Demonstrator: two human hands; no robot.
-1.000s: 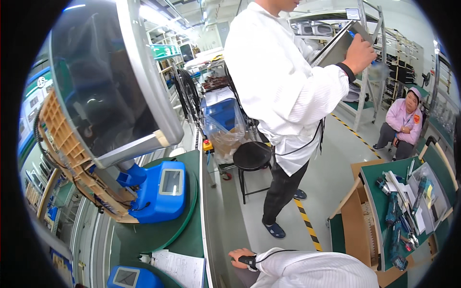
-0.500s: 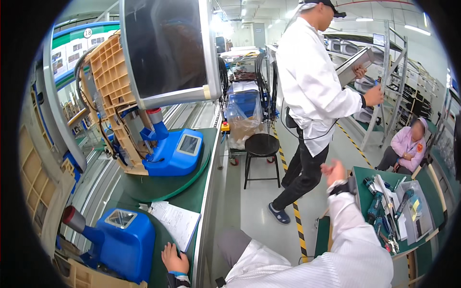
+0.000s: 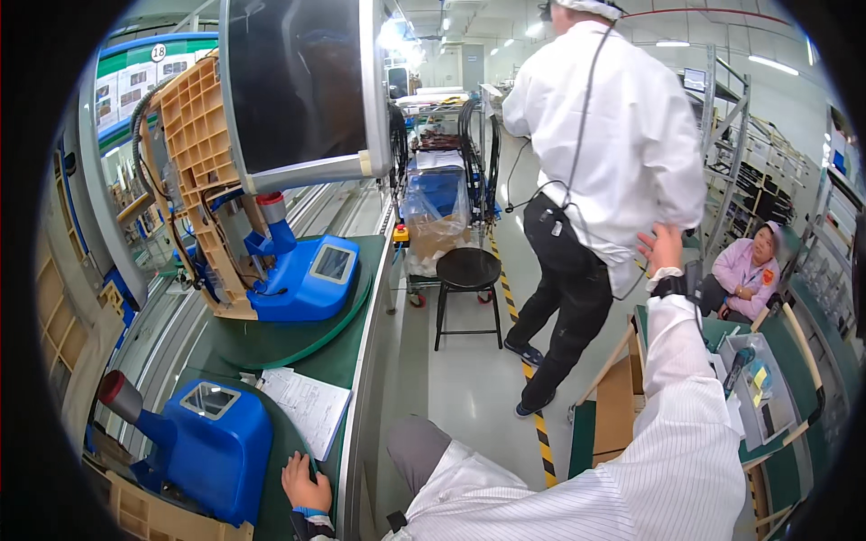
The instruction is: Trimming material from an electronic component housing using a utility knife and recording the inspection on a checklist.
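Observation:
My left hand (image 3: 307, 484) lies with fingers spread on the edge of the green bench top (image 3: 216, 352). Just beyond its fingertips are printed sheets (image 3: 305, 408) on a clipboard, with a dark pen-like edge near the hand. A blue machine housing (image 3: 212, 451) with a small window stands to its left. Raised on an outstretched arm, my right hand (image 3: 661, 246) has its fingers apart and holds nothing. It overlaps the white coat of a standing person (image 3: 604, 144); I cannot tell whether it touches the cloth.
A second blue housing (image 3: 311, 279) sits farther along the bench under a dark framed panel (image 3: 302, 90). A black stool (image 3: 468, 267) stands in the aisle. To my right, a cart holds a grey bin (image 3: 767, 397) of tools. Someone in pink (image 3: 747, 275) sits beyond it.
The standing person has moved closer and turned their back, and the tray-like thing they carried is now hidden. My right arm has reached farther up and forward. My left hand stays on the bench.

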